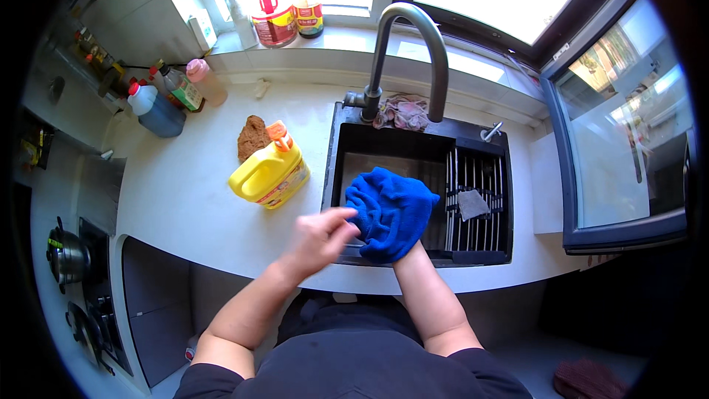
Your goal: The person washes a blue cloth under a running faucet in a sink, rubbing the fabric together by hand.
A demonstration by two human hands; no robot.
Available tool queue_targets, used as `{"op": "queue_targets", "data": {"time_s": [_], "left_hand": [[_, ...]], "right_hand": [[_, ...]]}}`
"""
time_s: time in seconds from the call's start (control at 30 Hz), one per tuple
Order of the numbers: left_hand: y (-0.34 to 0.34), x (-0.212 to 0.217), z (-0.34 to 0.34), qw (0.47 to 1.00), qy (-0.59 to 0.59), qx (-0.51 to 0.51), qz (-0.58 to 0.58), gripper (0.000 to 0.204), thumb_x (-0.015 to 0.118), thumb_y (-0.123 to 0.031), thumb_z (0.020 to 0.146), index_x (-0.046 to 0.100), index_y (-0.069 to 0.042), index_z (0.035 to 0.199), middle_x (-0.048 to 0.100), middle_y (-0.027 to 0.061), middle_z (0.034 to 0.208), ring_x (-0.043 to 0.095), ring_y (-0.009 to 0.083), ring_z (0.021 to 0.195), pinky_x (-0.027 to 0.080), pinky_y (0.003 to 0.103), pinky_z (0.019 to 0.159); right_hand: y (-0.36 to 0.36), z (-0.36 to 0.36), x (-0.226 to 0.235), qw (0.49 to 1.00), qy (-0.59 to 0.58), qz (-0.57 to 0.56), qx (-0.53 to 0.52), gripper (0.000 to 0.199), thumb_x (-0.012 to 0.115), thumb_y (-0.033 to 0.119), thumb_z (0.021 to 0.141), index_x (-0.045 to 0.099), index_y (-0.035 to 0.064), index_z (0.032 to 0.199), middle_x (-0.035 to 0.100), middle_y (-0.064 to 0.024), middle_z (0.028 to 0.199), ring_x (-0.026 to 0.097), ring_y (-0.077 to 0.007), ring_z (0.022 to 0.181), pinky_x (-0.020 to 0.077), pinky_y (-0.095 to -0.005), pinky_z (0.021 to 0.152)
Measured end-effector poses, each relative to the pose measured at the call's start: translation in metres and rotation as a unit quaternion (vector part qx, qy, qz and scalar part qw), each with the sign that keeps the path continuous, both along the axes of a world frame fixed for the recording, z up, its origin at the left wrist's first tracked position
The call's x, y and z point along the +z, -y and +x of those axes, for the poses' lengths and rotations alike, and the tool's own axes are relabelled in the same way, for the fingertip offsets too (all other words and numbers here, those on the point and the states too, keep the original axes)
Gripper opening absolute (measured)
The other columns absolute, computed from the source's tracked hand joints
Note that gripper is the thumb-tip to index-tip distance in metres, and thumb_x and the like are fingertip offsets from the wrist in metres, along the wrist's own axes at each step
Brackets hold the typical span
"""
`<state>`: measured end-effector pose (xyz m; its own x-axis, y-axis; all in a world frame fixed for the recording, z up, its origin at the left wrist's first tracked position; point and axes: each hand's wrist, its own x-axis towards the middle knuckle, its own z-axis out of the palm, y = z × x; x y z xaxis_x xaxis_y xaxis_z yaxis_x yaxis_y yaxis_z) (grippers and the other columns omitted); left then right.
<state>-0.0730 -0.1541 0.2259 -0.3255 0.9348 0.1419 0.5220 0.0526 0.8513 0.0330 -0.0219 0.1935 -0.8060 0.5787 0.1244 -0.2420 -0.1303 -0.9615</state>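
On my feed, the left hand (316, 240) is at the left edge of a bunched blue towel (391, 210), thumb and fingers loosely bent with a small gap between them; the fingers are blurred, so I can't make out whether they pinch any fabric. The right wrist (410, 255) goes up under the same towel, which covers the right hand, so I can't say how far its fingers are spread or what they grasp. The towel sits over that hand, above the near part of a black sink (331, 155).

Left of the grip runs a pale countertop (199, 177). On it, ahead and left of the left hand, I have a yellow handled jug (275, 179) with an orange cap, and just past that a brown scrubbing pad (253, 137). Farther off that way, dark sauce bottles cluster near the wall.

Beyond the towel, a dark gooseneck faucet (437, 44) arches over the basin, a pinkish rag (402, 113) crumpled by its base. To the right of the towel, a barred rack (478, 177) bears a grey pad (473, 205). Past it, well apart, is a dark-framed window pane (628, 111); far left stands a metal pot (70, 258) by the stove.
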Motion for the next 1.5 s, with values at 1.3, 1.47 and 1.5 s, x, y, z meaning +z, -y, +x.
{"op": "queue_targets", "data": {"time_s": [1.3, 1.47, 1.5], "left_hand": [[-0.004, 0.006, -0.02, 0.961, -0.076, 0.148, 0.221, 0.046, 0.053, -0.021, 0.089, 0.044, -0.003, 0.13, 0.044, 0.0193, 0.133, 0.038, 0.0309, 0.128, 0.025, 0.042, 0.108], [-0.033, -0.024, 0.023, 0.725, 0.685, 0.048, -0.057, 0.078, 0.046, -0.06, 0.086, 0.032, -0.003, 0.138, 0.038, 0.0184, 0.138, 0.037, 0.0303, 0.128, 0.031, 0.043, 0.106], [-0.041, -0.038, 0.027, 0.686, 0.722, -0.009, -0.088, 0.077, 0.047, -0.059, 0.086, 0.033, -0.003, 0.137, 0.041, 0.0186, 0.136, 0.039, 0.0308, 0.127, 0.033, 0.044, 0.105]], "right_hand": [[0.02, 0.002, 0.055, 0.979, 0.028, 0.2, 0.006, 0.032, 0.075, 0.021, 0.073, 0.06, 0.0057, 0.098, 0.065, -0.0017, 0.086, 0.06, -0.0139, 0.076, 0.0473, -0.0275, 0.072], [-0.007, 0.05, 0.049, 0.898, 0.106, 0.424, 0.047, 0.04, 0.065, 0.019, 0.083, 0.052, 0.0056, 0.119, 0.062, -0.0038, 0.11, 0.06, -0.0163, 0.093, 0.0465, -0.028, 0.085], [-0.011, 0.058, 0.015, 0.973, 0.069, 0.192, 0.109, 0.04, 0.064, 0.02, 0.083, 0.052, 0.0062, 0.119, 0.061, -0.0054, 0.111, 0.059, -0.0172, 0.095, 0.0471, -0.0291, 0.086]]}}
